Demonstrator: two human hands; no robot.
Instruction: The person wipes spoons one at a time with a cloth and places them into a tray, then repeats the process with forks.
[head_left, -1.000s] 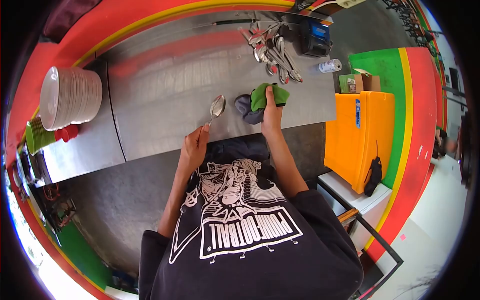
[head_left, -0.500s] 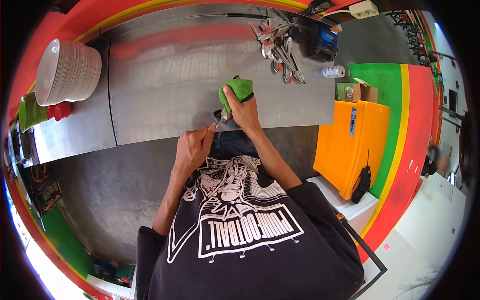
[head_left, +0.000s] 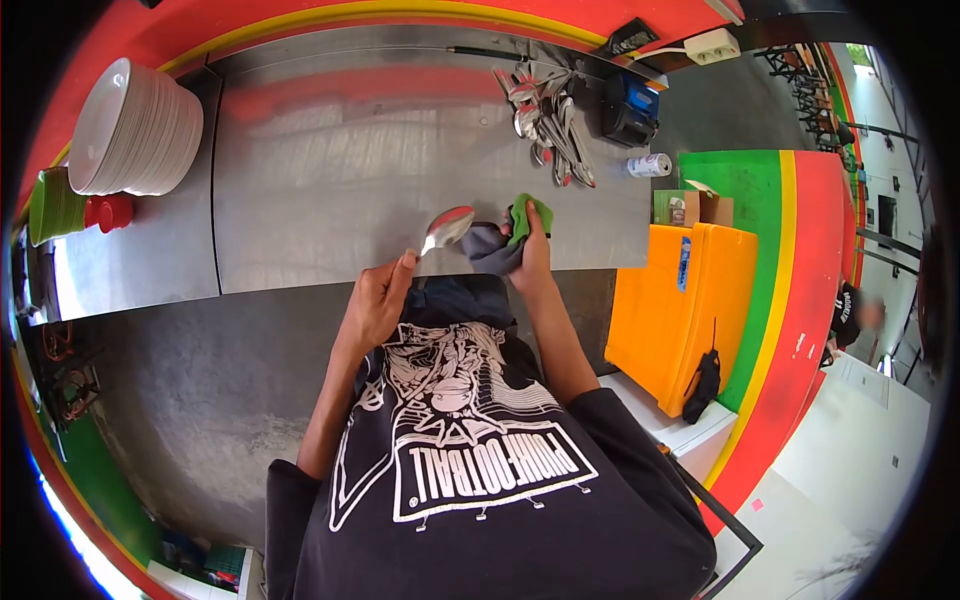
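Note:
A metal spoon (head_left: 449, 227) is pinched by its handle in my left hand (head_left: 380, 300), its bowl pointing up and to the right over the counter's near edge. My right hand (head_left: 535, 250) grips a cloth (head_left: 492, 248), green on one side and grey on the other, whose grey part hangs toward the spoon. Spoon and cloth look slightly apart. Farther back on the steel counter (head_left: 330, 180) lies a loose pile of spoons and other cutlery (head_left: 555, 130).
Stacked white plates (head_left: 135, 130) stand at the left, near green dishes (head_left: 55, 205) and red cups (head_left: 108, 212). Right of the cutlery are a blue-black device (head_left: 632, 108) and a can (head_left: 650, 165). An orange box (head_left: 680, 310) stands beyond the counter's right end. Another person (head_left: 850, 315) is far right.
My right hand has moved right and down with the cloth, off the spoon. The spoon's bowl, covered by the cloth before, now shows. The whole view has shifted slightly.

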